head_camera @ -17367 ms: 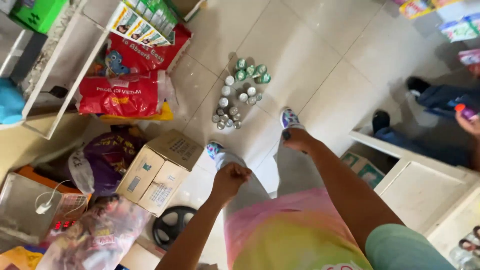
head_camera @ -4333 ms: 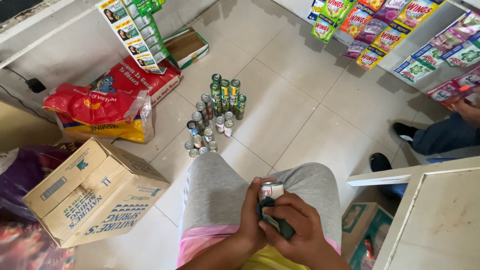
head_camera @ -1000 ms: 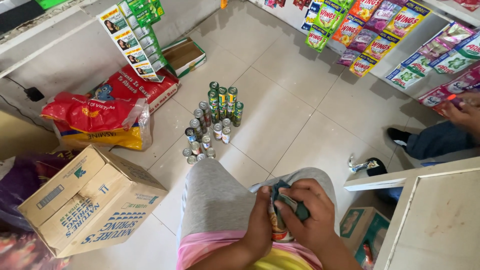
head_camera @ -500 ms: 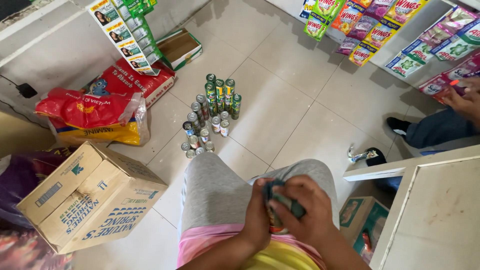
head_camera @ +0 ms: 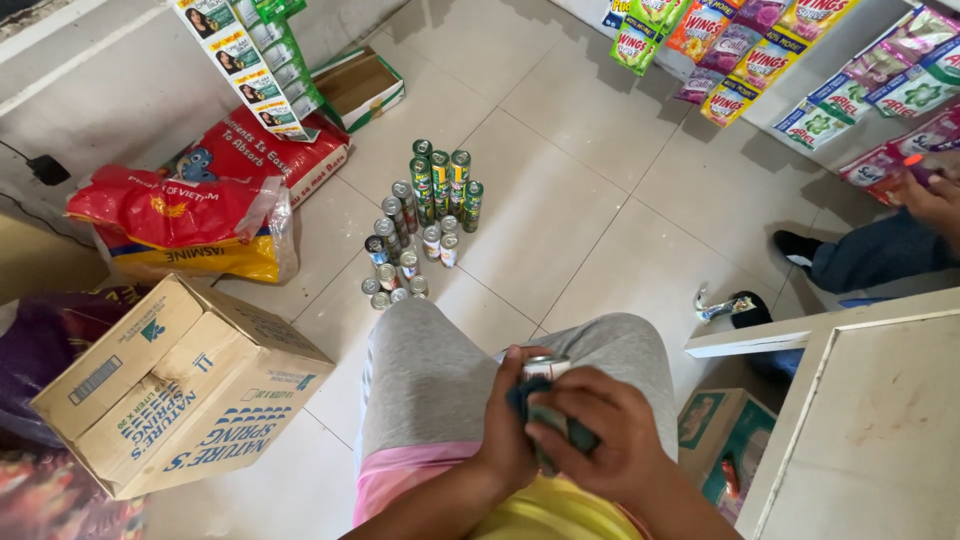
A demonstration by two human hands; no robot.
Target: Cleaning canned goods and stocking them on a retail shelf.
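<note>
Over my lap, my left hand [head_camera: 508,435] grips a small tin can [head_camera: 545,368], of which only the silver top shows. My right hand [head_camera: 600,435] presses a dark blue-green cloth [head_camera: 572,432] against the can's side, fingers curled around it. Both hands sit above my grey shorts [head_camera: 430,370]. On the tiled floor ahead stands a cluster of several similar cans [head_camera: 420,220], some green-labelled, set upright in rows.
A cardboard box [head_camera: 180,385] lies at my left, with red rice sacks [head_camera: 190,215] behind it. An open box [head_camera: 360,85] sits by the wall. Sachet strips [head_camera: 800,70] hang at upper right. Another person's leg and shoe [head_camera: 860,255] are at right, beside a white counter [head_camera: 870,400].
My hands have stayed over my lap with the can and cloth; the right hand shifted slightly around the can. The view drifted a little.
</note>
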